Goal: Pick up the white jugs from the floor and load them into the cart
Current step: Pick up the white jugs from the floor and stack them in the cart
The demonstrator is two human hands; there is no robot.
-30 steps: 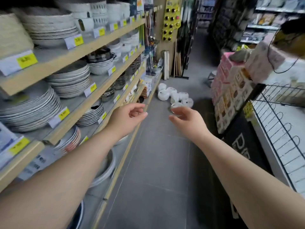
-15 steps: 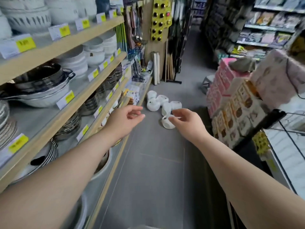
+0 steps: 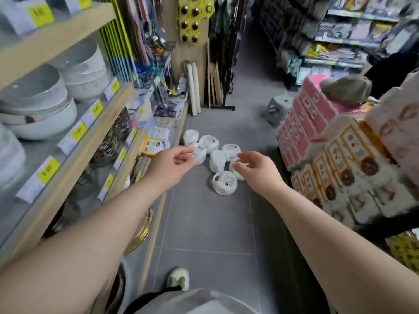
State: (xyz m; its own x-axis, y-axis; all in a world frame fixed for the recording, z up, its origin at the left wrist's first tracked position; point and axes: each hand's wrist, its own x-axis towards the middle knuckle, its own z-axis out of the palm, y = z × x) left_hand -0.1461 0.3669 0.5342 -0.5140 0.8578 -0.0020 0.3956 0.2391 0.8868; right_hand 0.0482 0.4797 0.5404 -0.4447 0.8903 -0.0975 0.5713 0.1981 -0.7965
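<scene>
**Both hands out, not a jug lifted**

Here we are in the shop aisle. The white jugs [image 3: 224, 182] lie in a loose cluster on the grey floor [image 3: 204, 223] at the middle of the frame, close to the foot of the shelving [image 3: 74, 152] on the left. There are some half-dozen, several tipped on their sides.

The left hand [image 3: 169, 165] reaches in left of centre, fingers loosely curled, thumb near forefinger, pinching nothing I can make out. One jug shows just past its fingertips, but whether they touch I cannot tell. The right hand [image 3: 258, 168] reaches in right of centre, fingers bent and loosely spread, empty, in front of the nearer jugs.

My read: every jug in sight is on the floor, so all the picking and loading lies ahead. The cart isn't plainly in view; a dark bar [image 3: 385, 226] at lower right may be its edge.
</scene>
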